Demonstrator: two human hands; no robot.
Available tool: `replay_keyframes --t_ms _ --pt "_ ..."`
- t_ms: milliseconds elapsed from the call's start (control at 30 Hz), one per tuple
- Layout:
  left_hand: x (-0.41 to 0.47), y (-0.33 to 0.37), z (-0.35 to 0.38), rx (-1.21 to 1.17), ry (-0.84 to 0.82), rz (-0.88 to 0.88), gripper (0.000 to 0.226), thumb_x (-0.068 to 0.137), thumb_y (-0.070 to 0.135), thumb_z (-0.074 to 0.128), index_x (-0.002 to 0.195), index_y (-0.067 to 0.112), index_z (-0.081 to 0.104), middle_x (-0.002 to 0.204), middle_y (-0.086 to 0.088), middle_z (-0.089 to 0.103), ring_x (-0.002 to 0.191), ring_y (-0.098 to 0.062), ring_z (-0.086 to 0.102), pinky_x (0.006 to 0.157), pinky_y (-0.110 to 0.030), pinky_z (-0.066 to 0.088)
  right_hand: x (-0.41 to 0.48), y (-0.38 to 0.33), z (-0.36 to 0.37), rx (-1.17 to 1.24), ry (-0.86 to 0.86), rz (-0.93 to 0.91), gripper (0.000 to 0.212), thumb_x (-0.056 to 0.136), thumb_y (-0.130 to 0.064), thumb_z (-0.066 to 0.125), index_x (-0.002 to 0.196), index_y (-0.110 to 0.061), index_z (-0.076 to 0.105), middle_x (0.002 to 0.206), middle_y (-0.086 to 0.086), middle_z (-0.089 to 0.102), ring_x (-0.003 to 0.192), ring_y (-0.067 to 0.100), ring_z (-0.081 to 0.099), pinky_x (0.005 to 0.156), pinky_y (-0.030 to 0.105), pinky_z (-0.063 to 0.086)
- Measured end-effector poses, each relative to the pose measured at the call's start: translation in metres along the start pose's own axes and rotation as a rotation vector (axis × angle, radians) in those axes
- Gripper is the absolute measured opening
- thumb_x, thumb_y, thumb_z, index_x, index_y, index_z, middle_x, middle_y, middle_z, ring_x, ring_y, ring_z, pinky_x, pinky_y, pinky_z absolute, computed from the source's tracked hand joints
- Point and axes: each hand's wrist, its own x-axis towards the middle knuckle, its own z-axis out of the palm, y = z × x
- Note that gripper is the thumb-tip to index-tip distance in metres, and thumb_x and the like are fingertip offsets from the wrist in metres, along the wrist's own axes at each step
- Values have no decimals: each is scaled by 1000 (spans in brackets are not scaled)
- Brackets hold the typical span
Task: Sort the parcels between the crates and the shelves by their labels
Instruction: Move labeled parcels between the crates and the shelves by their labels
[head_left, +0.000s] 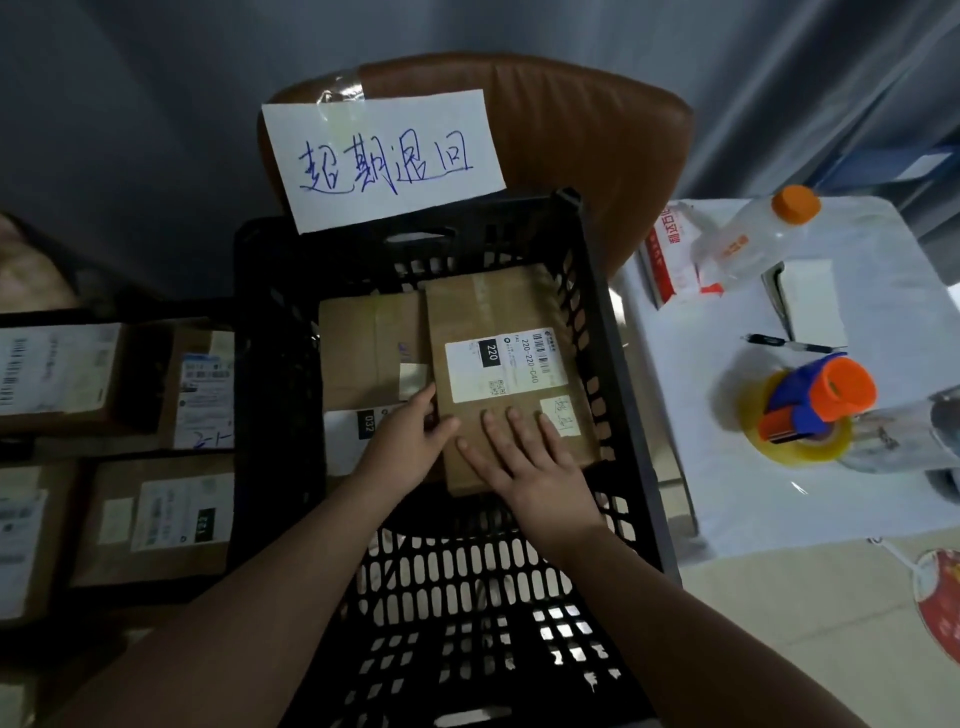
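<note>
Brown parcel (511, 374) (label 220) flat in black crate (618, 364), atop second parcel (371, 348).

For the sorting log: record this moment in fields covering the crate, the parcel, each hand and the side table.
crate: black crate, handwritten sign at its far rim
parcel: cardboard parcel labelled 220, inside the crate beside a second parcel
left hand: at the parcel's left edge, thumb on top
right hand: flat on the parcel, fingers straight
table: tape dispenser, bottle, pen
</note>
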Motion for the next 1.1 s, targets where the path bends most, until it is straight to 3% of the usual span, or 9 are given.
replay_keyframes --t_ms 133,267,433,567,733,833,900,1000,1100 --pt "-1 -31 -3 455 74 96 49 97 28 49 145 22 38 149 -5 38 134 -28 33 108 -36 30 16 -1 22 16 -24 5 91 93 -20 51 145 -32 -22 159 12 -15 145 39 -11 108 52 -23" --pt "-2 -66 -5 684 -8 118 57 95 28 51 148 30 30 159 2 14 144 -23 11 113 -40 17 32 -3 54 40 -102 66 103 89 -23 61 146 -35 -23 147 19 -35 142 37 -23 114 51 -14" --pt "-2 -82 2 764 53 165 62 92 35 54 147 37 25 159 9 10 142 -16 6 112 -39 8 46 -5 82 79 -229 178 106 86 -31 64 144 -42 -23 144 10 -40 136 43 -32 106 62 -19" --pt "-5 -83 3 765 57 186 61 94 38 50 149 34 23 160 8 8 144 -16 3 113 -39 6 52 -6 87 52 -268 198 109 82 -42 67 143 -44 -22 155 8 -30 136 44 -30 109 66 -8" --pt "-9 -70 1 834 -75 124 83 88 52 55 151 31 7 160 4 -6 146 -21 -5 116 -43 5 58 -5 73 75 -314 227 88 91 -32 58 147 -47 -10 158 6 -22 143 42 -17 113 64 1" --pt "-12 -62 -2 886 -106 90 88 87 39 63 151 29 3 160 2 -8 146 -24 -4 116 -45 10 61 -6 62 150 -247 243 70 95 -44 48 149 -44 3 160 6 -8 145 40 -8 113 61 3" --pt "-16 -61 -2 899 -102 81 88 88 31 63 151 29 3 160 2 -7 146 -25 -3 116 -45 12 63 -5 59 119 -195 240 83 90 -54 51 149 -38 -5 159 14 -4 145 40 -7 113 63 0" --pt "-19 -65 3 960 -87 90 92 86 32 65 151 27 0 160 1 -8 146 -26 -5 116 -46 11 69 9 63 -60 -261 267 125 73 -74 57 138 -29 -40 146 26 -37 134 46 -30 104 67 -13" --pt "-15 -68 6 999 -50 111 92 86 36 65 151 28 0 160 -3 -8 146 -27 -3 116 -45 10 79 18 72 -47 -364 292 136 64 -81 60 137 -25 -41 143 26 -42 134 51 -30 106 70 -3"
